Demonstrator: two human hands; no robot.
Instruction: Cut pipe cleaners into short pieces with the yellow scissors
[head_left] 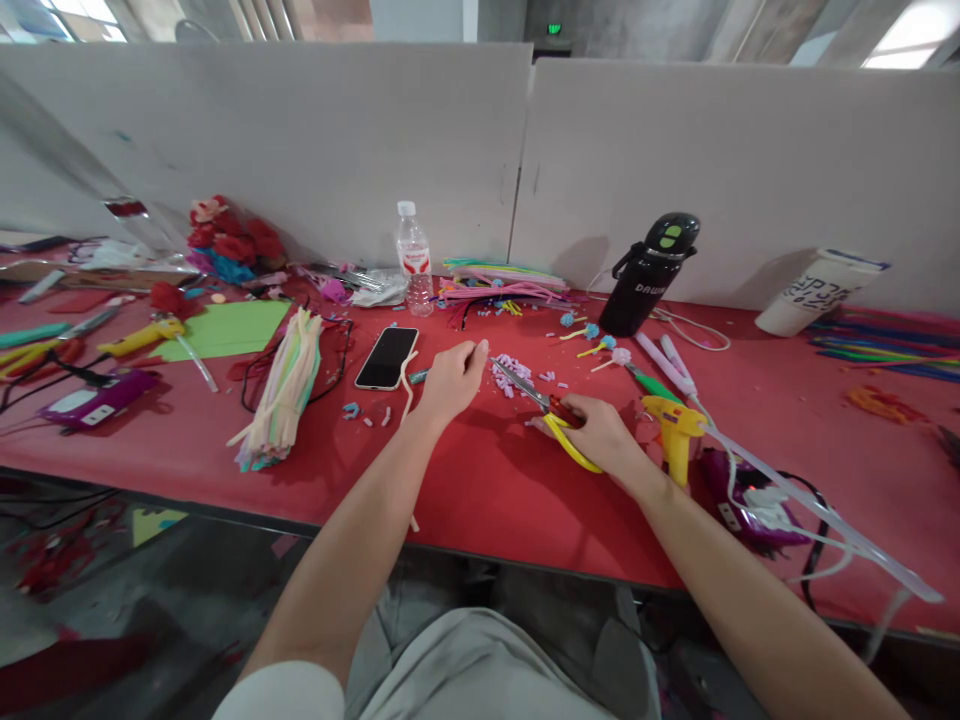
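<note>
My right hand (600, 430) grips a pair of scissors (525, 385) with yellow and red handles. The blades point up and left, over a small heap of cut lilac pieces (511, 372) on the red table. To the left of the blade tips, my left hand (456, 380) is closed with thumb and fingers pinched together; what they hold, if anything, is too small to make out. A cream pipe cleaner (407, 385) runs beside my left wrist and partly behind the forearm. A phone (388, 358) lies left of that hand.
A bundle of pale pipe cleaners (283, 390) lies at left. Behind stand a water bottle (415, 262) and a black flask (646, 280). Small pompom-topped stems (596, 345) lie near the flask. A yellow glue gun (676, 430) and its cables sit beside my right forearm.
</note>
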